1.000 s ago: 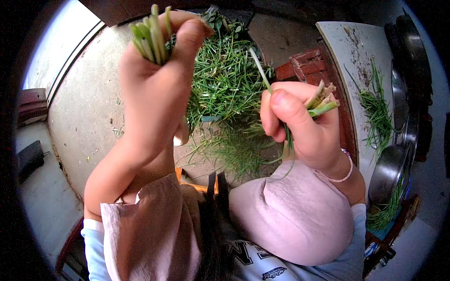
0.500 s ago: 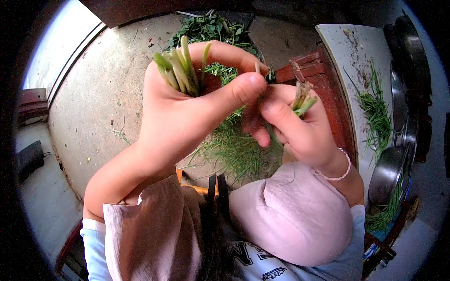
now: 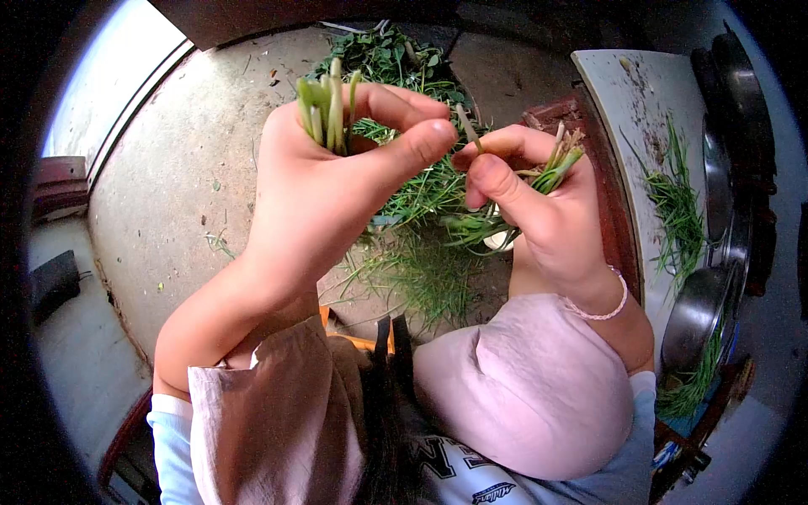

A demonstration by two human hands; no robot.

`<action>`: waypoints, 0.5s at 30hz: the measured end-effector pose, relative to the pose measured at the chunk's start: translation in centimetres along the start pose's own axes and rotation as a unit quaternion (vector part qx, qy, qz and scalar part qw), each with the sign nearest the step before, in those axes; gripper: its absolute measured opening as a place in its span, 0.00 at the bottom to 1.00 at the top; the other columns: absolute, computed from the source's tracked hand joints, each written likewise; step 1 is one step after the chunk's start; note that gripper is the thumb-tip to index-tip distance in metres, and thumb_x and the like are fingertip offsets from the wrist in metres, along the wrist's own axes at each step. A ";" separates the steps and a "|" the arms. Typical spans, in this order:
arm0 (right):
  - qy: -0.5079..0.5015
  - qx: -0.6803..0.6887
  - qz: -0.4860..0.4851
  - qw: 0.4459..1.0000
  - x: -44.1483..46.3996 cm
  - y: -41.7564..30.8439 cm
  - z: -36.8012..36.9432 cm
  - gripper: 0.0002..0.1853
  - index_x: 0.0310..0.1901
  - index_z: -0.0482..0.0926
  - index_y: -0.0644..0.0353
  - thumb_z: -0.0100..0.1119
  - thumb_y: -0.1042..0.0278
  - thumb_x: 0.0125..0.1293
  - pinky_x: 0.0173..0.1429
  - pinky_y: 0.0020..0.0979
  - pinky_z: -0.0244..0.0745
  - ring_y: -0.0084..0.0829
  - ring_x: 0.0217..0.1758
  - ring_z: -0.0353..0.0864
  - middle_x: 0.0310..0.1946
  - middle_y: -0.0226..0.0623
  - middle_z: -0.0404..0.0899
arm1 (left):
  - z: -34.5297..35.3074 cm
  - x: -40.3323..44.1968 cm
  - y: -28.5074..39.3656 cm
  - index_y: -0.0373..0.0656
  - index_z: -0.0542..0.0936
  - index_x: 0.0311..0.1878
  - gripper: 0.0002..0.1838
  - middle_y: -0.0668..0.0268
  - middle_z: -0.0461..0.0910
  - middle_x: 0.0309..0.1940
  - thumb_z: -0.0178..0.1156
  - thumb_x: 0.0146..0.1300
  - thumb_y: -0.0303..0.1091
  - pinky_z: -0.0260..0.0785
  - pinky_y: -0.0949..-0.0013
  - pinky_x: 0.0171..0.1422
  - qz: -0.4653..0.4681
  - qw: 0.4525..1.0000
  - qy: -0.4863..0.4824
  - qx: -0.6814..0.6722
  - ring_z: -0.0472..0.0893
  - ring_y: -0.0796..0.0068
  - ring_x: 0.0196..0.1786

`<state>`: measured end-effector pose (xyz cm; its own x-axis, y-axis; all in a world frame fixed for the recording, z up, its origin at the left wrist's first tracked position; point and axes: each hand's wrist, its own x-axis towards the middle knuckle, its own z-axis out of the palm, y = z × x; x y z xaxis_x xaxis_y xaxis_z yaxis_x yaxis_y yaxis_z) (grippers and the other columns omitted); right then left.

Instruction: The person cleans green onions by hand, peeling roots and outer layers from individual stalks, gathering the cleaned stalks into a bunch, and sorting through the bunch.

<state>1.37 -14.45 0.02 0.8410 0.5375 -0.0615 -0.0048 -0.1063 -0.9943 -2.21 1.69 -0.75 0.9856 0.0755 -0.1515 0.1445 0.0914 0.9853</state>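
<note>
Several green stalks with pale ends (image 3: 330,114) stick up out of my left hand (image 3: 316,189), whose lower fingers are wrapped round them. Its thumb and forefinger reach right, close to a single pale stalk end (image 3: 468,126). That stalk rises from between the thumb and forefinger of my right hand (image 3: 539,189). More stalks with brownish, dry ends (image 3: 560,160) lie in the same right hand, their green leaves hanging below it. Behind and beneath both hands is a large heap of green leaves (image 3: 429,194).
On the right, a white board (image 3: 623,93) bears dirt and a bunch of greens (image 3: 673,202). Metal pans (image 3: 694,316) stand beside it. A reddish wooden piece (image 3: 619,219) runs along the board. My knees are in pale pink cloth (image 3: 526,387).
My left hand came down and right from the upper left toward my right hand, then drew slightly away from it. My right hand has risen a little; its single stalk end shows again.
</note>
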 end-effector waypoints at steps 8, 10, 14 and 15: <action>-0.001 -0.034 -0.005 0.999 -0.2 -0.1 0.4 0.04 0.27 0.75 0.65 0.54 0.74 0.54 0.31 0.18 0.64 0.15 0.26 0.70 0.22 0.26 0.73 | -0.1 -0.4 0.2 0.38 0.75 0.34 0.07 0.66 0.76 0.33 0.57 0.50 0.27 0.63 0.81 0.35 0.095 0.995 0.004 0.035 0.71 0.85 0.32; 0.004 -0.053 -0.003 0.999 -0.2 -0.7 0.1 0.04 0.27 0.75 0.65 0.54 0.74 0.54 0.32 0.18 0.64 0.15 0.27 0.69 0.22 0.26 0.73 | -0.2 -0.4 0.4 0.38 0.75 0.33 0.06 0.67 0.76 0.32 0.57 0.50 0.26 0.63 0.81 0.34 0.103 0.993 0.015 0.056 0.72 0.84 0.31; 0.042 -0.067 -0.065 0.995 -0.3 -0.2 0.2 0.03 0.27 0.74 0.64 0.54 0.74 0.53 0.28 0.16 0.61 0.12 0.23 0.66 0.20 0.23 0.71 | -0.6 -0.4 0.4 0.37 0.76 0.31 0.05 0.68 0.76 0.26 0.58 0.49 0.23 0.63 0.81 0.32 0.137 0.984 0.011 0.110 0.72 0.84 0.28; 0.042 -0.067 -0.065 0.995 -0.3 -0.2 0.2 0.03 0.27 0.74 0.64 0.54 0.74 0.53 0.28 0.16 0.61 0.12 0.23 0.66 0.20 0.23 0.71 | -0.6 -0.3 0.2 0.37 0.76 0.31 0.05 0.68 0.76 0.26 0.58 0.49 0.23 0.63 0.81 0.32 0.137 0.984 0.010 0.110 0.72 0.84 0.28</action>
<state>1.03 -14.45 0.18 0.8723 0.4825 0.0793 0.1740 -0.1547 -0.9725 -2.57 2.26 -0.52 0.9886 0.0873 0.1224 -0.1081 -0.1525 0.9824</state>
